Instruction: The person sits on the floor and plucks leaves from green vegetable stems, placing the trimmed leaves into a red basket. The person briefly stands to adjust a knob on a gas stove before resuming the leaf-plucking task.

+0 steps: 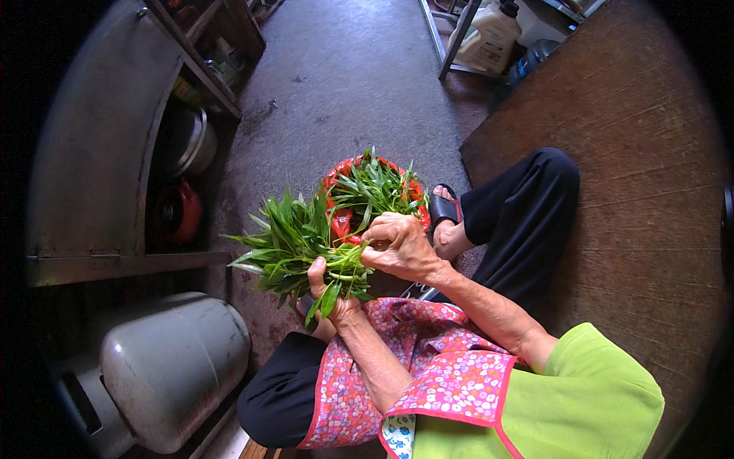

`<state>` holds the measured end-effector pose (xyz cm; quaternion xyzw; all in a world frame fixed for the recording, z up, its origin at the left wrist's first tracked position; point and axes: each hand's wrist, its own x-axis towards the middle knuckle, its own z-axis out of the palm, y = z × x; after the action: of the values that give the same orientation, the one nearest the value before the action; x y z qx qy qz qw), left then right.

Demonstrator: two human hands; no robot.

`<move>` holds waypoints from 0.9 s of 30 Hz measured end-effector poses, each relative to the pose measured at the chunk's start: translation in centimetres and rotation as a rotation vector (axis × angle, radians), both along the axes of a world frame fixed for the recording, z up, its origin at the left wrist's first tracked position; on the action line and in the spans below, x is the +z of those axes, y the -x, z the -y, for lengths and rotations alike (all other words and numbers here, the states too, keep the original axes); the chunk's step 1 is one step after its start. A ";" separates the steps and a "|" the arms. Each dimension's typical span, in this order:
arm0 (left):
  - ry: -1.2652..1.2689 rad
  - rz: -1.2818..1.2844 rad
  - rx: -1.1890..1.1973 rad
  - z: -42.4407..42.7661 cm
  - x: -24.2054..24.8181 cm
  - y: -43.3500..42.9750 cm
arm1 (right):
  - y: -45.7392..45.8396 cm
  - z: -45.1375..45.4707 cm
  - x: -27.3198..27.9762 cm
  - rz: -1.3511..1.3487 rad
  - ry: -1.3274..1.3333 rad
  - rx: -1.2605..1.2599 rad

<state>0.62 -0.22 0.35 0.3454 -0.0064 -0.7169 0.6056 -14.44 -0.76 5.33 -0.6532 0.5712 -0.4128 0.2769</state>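
Observation:
My left hand grips a thick bunch of leafy green vegetable stems, its thumb pressed along the near side. The long narrow leaves fan out to the left, and the pale cut ends point right. At those ends, my right hand is curled with its fingertips pinched against the stems. Whether it holds a single stem is hidden by the fingers. Just beyond my hands a red plastic bag stands open on the floor, with more of the same greens inside it.
A grey gas cylinder stands at my left, below a metal cabinet holding a lidded pot and a red pan. To my right is a brown wooden board. Plastic jugs sit under a metal-legged rack.

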 end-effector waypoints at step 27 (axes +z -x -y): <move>0.076 -0.313 0.135 -0.1 -0.7 -2.3 | 3.2 0.8 -12.4 -0.379 -0.293 -0.593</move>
<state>2.94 -0.10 -0.33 0.2058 0.0841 -0.7188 0.6587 -17.67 -1.60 -7.07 -0.4780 0.8293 -0.2610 0.1253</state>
